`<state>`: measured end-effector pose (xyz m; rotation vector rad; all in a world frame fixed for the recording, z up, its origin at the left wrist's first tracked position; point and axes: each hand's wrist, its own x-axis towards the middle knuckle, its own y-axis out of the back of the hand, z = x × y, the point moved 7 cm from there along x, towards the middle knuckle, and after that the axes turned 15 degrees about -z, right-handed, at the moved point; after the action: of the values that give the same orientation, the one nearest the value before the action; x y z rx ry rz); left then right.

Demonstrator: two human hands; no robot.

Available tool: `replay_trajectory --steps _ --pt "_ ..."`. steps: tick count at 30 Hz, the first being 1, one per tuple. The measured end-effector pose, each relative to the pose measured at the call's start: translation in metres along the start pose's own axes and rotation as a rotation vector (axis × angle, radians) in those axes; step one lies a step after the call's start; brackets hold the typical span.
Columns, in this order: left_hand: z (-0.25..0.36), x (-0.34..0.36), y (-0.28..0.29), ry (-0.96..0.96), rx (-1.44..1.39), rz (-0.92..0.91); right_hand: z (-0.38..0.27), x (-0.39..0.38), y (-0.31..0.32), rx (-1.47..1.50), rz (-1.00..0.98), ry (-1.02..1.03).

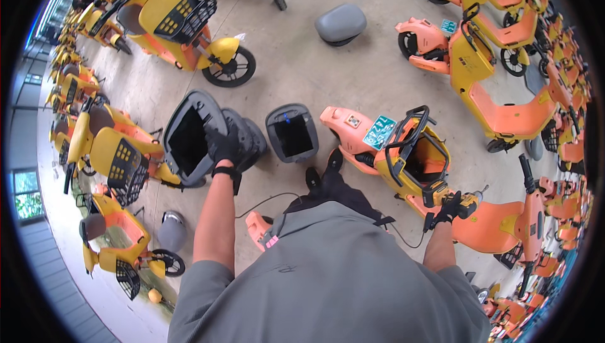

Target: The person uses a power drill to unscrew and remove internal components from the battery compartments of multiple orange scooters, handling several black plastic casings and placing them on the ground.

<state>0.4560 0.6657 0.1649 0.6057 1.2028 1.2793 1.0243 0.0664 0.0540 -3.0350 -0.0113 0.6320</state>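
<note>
My left hand (222,144), in a black glove, grips the rim of a grey open scooter seat box (179,170), which stands tilted against more grey pieces (249,130) behind it. Another open grey box (291,108) with a dark inside sits on the floor to its right. My right hand (449,209), also gloved, holds a yellow-and-black cordless drill (470,202) above a pink-and-yellow scooter (343,125). That scooter has its seat off, showing a black frame (397,154) round an open compartment.
A grey seat (340,22) lies on the concrete floor (290,59) ahead, and another (172,233) at lower left. Rows of yellow and pink scooters (170,15) line the left and right (472,78). A wall with windows (28,198) runs along the far left.
</note>
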Motion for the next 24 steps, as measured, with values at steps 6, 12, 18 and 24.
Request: replay_trajectory --steps 6,12,18,24 --pt "0.001 0.003 0.010 0.080 -0.073 -0.022 0.022 0.021 0.011 -0.090 -0.065 -0.022" --pt "0.004 0.005 0.014 0.144 -0.080 0.068 0.080 0.075 0.090 -0.089 -0.023 0.104" --pt "-0.002 0.022 0.012 0.079 -0.028 0.124 0.034 0.016 0.036 -0.102 0.058 0.094" --pt "-0.008 0.020 0.016 0.048 -0.072 0.167 0.030 0.021 0.029 -0.100 0.008 0.001"
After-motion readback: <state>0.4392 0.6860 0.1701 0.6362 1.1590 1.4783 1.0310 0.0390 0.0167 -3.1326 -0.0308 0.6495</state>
